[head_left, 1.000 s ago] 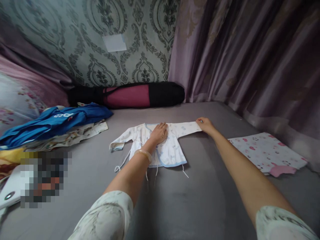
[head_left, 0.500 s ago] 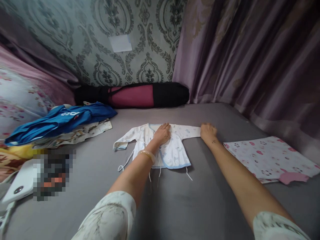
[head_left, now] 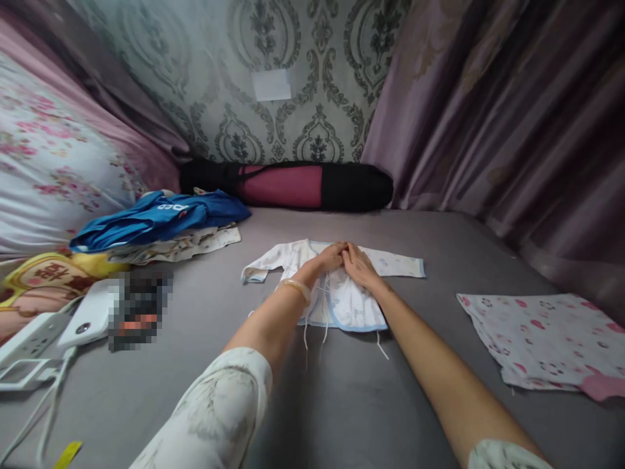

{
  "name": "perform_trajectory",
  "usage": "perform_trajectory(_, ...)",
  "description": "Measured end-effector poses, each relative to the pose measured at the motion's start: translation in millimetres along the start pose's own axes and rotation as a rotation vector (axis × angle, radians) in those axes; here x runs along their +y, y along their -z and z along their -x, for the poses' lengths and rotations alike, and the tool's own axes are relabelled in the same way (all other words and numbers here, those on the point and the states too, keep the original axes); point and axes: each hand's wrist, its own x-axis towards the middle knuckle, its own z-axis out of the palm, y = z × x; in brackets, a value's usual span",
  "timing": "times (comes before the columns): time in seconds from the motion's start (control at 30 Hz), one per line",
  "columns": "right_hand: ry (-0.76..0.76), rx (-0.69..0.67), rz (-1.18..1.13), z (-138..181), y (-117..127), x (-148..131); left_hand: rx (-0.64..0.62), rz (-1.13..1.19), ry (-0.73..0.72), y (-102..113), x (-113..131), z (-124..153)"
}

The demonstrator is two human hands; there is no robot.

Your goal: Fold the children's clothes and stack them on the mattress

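A small white baby shirt [head_left: 351,303] with blue trim and thin tie strings lies spread on the grey bed sheet. Its right-side sleeve stretches out straight, while the left-side sleeve bends downward. My left hand [head_left: 334,256] rests on the upper chest of the shirt, palm down and fingers extended. Beside it, my right hand [head_left: 359,264] lies flat on the cloth with fingers stretched out, its fingertips meeting those of the left. Part of the shirt's front is hidden under both hands and the left forearm.
Folded printed cloth [head_left: 541,332] lies at right. At left are a blue garment [head_left: 161,218] on other clothes, a white power bank-like device [head_left: 90,312], a power strip [head_left: 34,339] and cables. A black and maroon long bag [head_left: 288,185] lies along the wall.
My right hand has left the end of the right-side sleeve and moved inward onto the shirt's chest, beside my left hand. The view has turned somewhat left.
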Motion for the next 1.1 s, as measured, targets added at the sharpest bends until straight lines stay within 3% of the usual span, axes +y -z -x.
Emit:
perform_trajectory(0.1, -0.022, -0.021, 0.147, 8, -5, -5, 0.026, 0.065, 0.091, 12, 3, 14)
perform_trajectory(0.23, -0.024, -0.095, 0.229, 11, -6, -10, 0.203, -0.019, 0.229, 43, 9, 50)
perform_trajectory(0.33, -0.029, -0.141, 0.244, 7, -1, -10, 0.339, -0.069, 0.253, 79, 8, 95)
perform_trajectory(0.43, -0.05, -0.206, 0.238, 2, 10, -15, 0.447, -0.14, 0.391, 114, -1, 152)
perform_trajectory(0.6, 0.041, -0.029, 0.215, -8, 17, -56, 0.41, -0.25, 0.664, 139, -10, 223)
perform_trajectory(0.77, 0.089, -0.016, 0.082, -18, -6, -104, 0.303, -0.31, 0.79, 132, -6, 227)
perform_trajectory(0.9, 0.142, -0.034, 0.041, -21, -29, -113, 0.296, -0.39, 0.828, 125, -7, 212)
perform_trajectory(1.1, 0.137, -0.04, 0.061, -17, -42, -110, 0.45, -0.897, 0.538, 128, -10, 215)
